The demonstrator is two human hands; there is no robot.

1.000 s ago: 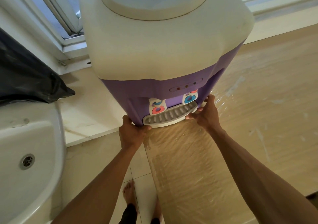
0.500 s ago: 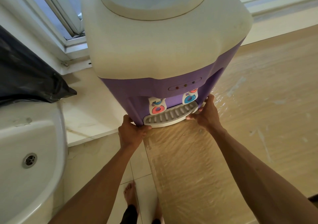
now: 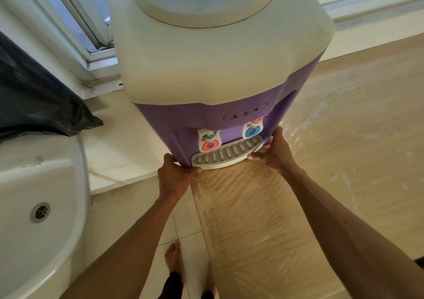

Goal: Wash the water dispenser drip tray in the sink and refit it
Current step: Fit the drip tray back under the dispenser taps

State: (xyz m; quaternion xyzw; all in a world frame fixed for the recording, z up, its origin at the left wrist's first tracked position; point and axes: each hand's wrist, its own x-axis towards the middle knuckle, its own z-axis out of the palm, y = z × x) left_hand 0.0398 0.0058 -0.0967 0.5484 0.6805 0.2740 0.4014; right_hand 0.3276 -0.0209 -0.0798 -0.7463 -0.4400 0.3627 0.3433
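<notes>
Black bag (image 3: 34, 105) left, beside white window frame (image 3: 96, 55); wood-grain counter (image 3: 344, 161) right; tiled floor (image 3: 183, 225) below.

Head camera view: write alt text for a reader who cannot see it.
Two bare hands, left hand and right hand, hold the ends of a grey slotted drip tray seated at the base of a purple and cream water dispenser on a tan counter. A white sink sits to the left.
</notes>
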